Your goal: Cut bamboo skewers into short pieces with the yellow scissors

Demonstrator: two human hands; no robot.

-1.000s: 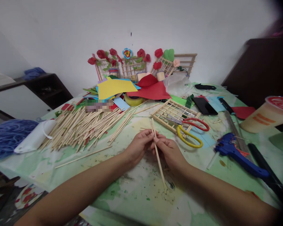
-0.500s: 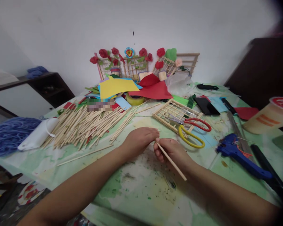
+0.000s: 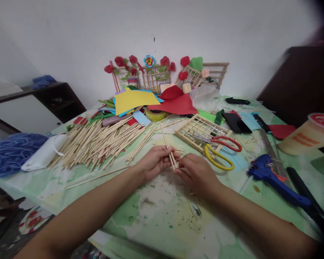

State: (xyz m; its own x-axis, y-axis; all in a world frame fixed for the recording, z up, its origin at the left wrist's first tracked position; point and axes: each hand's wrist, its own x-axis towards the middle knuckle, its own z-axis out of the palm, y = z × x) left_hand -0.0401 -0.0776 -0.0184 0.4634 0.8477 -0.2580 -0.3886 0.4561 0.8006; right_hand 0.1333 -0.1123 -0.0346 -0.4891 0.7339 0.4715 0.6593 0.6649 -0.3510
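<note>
Two thin wooden sticks (image 3: 167, 142) stand slanted side by side in my left hand (image 3: 158, 162), whose thumb and fingers close round them near their lower part. One stick reaches further up than the other. My right hand (image 3: 198, 172) is at their lower ends, thumb and forefinger pinched there, the other fingers curled and partly hidden. Just behind my hands lie several short stick pieces (image 3: 179, 151) on the table. A large pile of wooden sticks (image 3: 97, 142) spreads to the left, and a single stick (image 3: 97, 177) lies in front of it.
Scissors (image 3: 218, 156) rest on a stick lattice (image 3: 194, 129) beyond my right hand. Rightward are a blue glue gun (image 3: 275, 180), a phone (image 3: 237, 122) and a drink cup (image 3: 310, 133). Coloured paper (image 3: 136, 100) and tape (image 3: 154, 115) lie behind; blue yarn (image 3: 14, 153) is leftmost.
The stick that pointed down toward me from my right hand is no longer there. Two sticks now point up and away in my left hand, which has turned and shows its fingers.
</note>
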